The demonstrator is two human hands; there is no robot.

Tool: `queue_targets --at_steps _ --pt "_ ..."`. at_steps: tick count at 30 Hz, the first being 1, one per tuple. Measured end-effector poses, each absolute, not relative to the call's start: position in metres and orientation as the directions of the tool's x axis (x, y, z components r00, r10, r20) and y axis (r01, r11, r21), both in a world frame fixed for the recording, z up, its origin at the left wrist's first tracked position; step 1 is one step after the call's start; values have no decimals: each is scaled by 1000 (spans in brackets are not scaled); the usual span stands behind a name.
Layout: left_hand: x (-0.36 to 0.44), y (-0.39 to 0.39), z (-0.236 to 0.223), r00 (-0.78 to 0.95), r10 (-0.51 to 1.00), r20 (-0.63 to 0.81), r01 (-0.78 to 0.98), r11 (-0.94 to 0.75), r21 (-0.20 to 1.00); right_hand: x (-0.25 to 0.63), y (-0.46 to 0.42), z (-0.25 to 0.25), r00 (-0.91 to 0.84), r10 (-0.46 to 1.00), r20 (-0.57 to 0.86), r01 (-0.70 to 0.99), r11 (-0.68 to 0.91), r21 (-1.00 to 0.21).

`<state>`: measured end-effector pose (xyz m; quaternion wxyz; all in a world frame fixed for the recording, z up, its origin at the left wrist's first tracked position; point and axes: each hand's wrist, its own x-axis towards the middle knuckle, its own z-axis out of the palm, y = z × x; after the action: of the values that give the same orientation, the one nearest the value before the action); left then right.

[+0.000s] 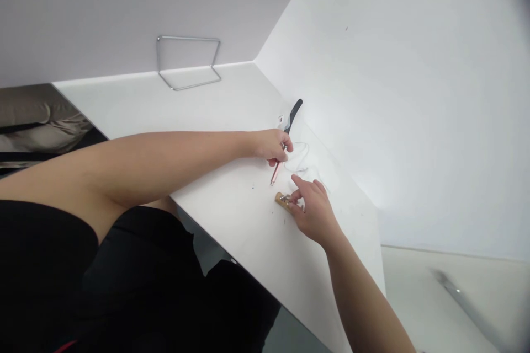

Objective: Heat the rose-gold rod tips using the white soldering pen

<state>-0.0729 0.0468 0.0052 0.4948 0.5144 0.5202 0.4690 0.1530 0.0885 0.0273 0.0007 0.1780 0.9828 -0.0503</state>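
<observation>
The left hand (270,146) comes in from the left, its left fingers (285,148) curled closed and pressed together around a slim tool (275,173). The tool's pinkish metal shaft sticks out just below those fingers and points down toward the surface (232,105). A black handle (295,113) rises just above the same fingers, in line with the shaft, though the hand hides the join, so I cannot tell for certain that they are one piece.

The right hand (314,214) reaches up from the lower right, close to the left hand but not touching it. Its right fingers (298,187) are spread, with the lowest ones against a small wooden block (282,201) that lies flat on the surface beneath them. The block carries small metal bits at its end. Whether the fingers actually pinch it, I cannot tell.

Thin white wire (301,157) lies in loops between the two sets of fingers, running on past the right fingers. A small white tag (280,119) sits just beside the black handle, beyond the left fingers. Well beyond all the fingers, a bent metal wire stand (189,62) stands on the far part of the surface, against the wall (124,11).
</observation>
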Motion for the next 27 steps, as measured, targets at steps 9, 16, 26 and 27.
queue_targets --at_steps 9,16,26,27 --pt "-68 34 21 151 982 -111 366 49 929 154 88 27 -938 347 -19 347 932 -105" --pt "-51 23 23 281 956 81 659 -253 708 152 85 28 -931 364 -29 365 924 -115" --pt "-43 19 22 340 940 30 743 -288 604 153 86 28 -932 363 -2 360 924 -131" --pt "-42 20 19 344 938 36 748 -297 594 154 86 28 -934 356 3 353 928 -122"
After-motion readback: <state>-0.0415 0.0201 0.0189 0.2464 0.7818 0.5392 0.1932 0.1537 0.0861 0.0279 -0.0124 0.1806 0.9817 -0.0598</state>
